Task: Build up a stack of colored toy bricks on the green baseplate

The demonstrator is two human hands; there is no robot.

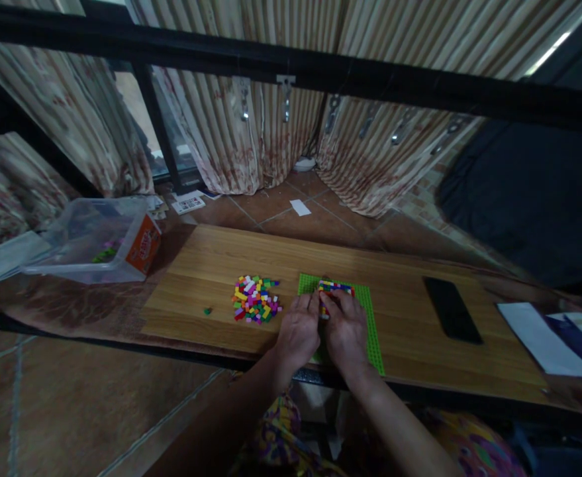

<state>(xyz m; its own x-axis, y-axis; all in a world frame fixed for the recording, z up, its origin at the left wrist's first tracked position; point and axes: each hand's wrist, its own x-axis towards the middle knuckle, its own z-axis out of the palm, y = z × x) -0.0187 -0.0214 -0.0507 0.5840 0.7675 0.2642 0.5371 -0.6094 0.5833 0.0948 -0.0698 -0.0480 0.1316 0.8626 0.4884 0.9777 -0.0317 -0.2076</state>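
Bricks in mixed colours sit on a bright-green studded baseplate.

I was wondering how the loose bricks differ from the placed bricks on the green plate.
The loose bricks lie jumbled at odd angles, while the visible top edge of the placed bricks runs straight. The loose bricks sit directly on the wooden board; the placed bricks are on the green plate. The loose bricks are mostly uncovered, whereas the right hand partly hides the placed bricks. Both groups are multicoloured.
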